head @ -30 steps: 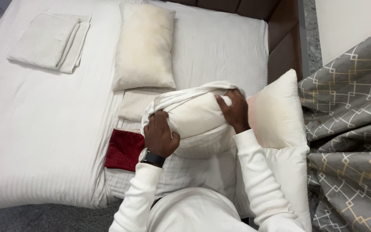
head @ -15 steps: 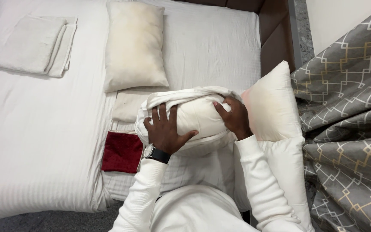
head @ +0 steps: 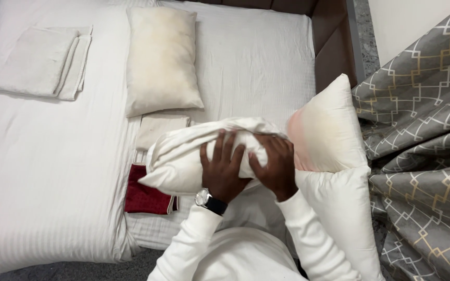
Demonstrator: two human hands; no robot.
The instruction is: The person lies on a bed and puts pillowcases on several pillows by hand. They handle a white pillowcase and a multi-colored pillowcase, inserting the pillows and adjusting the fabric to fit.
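Observation:
A pillow partly inside a white pillowcase (head: pixel 183 156) lies across the near edge of the bed (head: pixel 53 171). My left hand (head: pixel 222 166) presses flat on it with fingers spread, a dark watch on the wrist. My right hand (head: pixel 274 164) sits right beside it, fingers curled into the cloth. Both arms wear white sleeves. The pillow's bare end (head: pixel 324 127), cream with a pinkish stain, sticks out to the right of my hands.
A stained bare pillow (head: pixel 160 60) lies at the head of the bed. Folded white linen (head: pixel 40 62) rests at far left. A dark red folded cloth (head: pixel 144 195) and a small cream one (head: pixel 160 130) lie near the pillowcase. Grey patterned curtain (head: pixel 423 140) hangs right.
My hands have come together on top of the pillow, the left sliding right from the pillowcase's left side. The pillowcase has flattened and stretched out leftward.

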